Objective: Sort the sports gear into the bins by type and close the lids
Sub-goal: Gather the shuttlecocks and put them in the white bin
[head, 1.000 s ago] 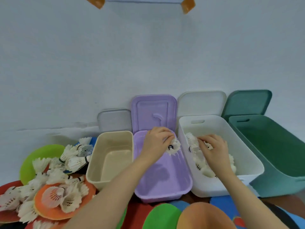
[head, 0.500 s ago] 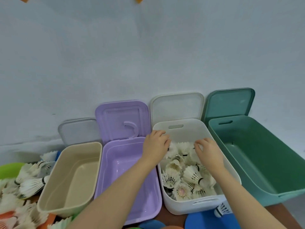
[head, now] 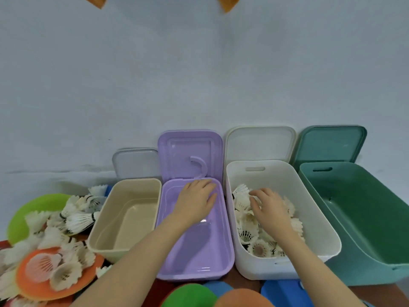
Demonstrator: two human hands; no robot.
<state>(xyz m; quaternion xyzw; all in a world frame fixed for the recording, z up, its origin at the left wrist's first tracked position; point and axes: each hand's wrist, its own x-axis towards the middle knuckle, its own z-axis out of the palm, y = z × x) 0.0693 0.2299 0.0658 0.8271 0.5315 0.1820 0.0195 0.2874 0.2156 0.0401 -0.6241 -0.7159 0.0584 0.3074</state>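
White feathered shuttlecocks [head: 247,220] fill the white rectangular plastic bin [head: 318,220], third from the left in a row of four open bins set against a pale wall. The right hand [head: 271,209] reaches into this bin, palm down, its fingers loosely curved over the heap; the fingertips touch the uppermost shuttlecocks, but whether the grip encloses one cannot be told. The left hand [head: 195,201] lies palm down over the far end of the lilac rectangular plastic bin [head: 194,258], fingers nearly straight and slightly spread, the grip released and holding nothing. To the left stands a beige rectangular plastic bin [head: 126,218]; to the far right, a larger green plastic bin [head: 365,218]. Behind each bin its lid leans upright on the wall: grey lid [head: 136,162], lilac lid with a curved handle [head: 190,154], white lid [head: 260,144], green lid [head: 329,142]. At lower left a loose pile of unsorted shuttlecocks [head: 66,218] rests on an orange round disc [head: 33,289] and a green round disc [head: 26,216]. Further coloured discs [head: 192,295] lie along the near edge.
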